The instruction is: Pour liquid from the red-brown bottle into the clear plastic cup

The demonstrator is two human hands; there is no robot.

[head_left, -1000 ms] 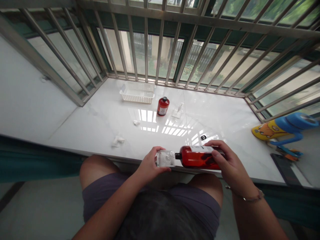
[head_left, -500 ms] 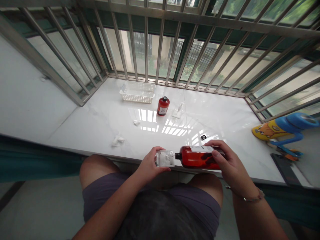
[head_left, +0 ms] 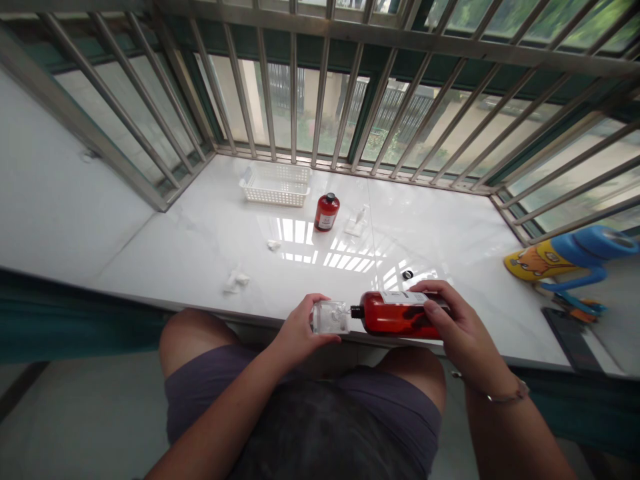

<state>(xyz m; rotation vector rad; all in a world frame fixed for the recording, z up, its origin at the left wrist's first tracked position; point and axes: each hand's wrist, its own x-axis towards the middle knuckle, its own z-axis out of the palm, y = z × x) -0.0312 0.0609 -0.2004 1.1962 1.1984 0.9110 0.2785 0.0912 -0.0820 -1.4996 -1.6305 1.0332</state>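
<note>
My left hand [head_left: 300, 327] grips a clear square plastic container [head_left: 330, 317] near the sill's front edge. My right hand [head_left: 463, 320] holds a large red-brown bottle [head_left: 397, 315] on its side, with a white label on top. The bottle's dark threaded neck [head_left: 355, 311] points at the clear container and touches or nearly touches it. I cannot tell whether they are joined. A small black cap [head_left: 407, 274] lies on the white marble sill [head_left: 440, 247] to the right.
A white plastic basket [head_left: 275, 185] and a small upright red bottle [head_left: 326, 212] stand near the metal window bars [head_left: 320, 100]. Tissue scraps [head_left: 235, 280] and a clear piece [head_left: 356, 222] lie on the sill. A blue-and-yellow object [head_left: 565, 257] stands at right.
</note>
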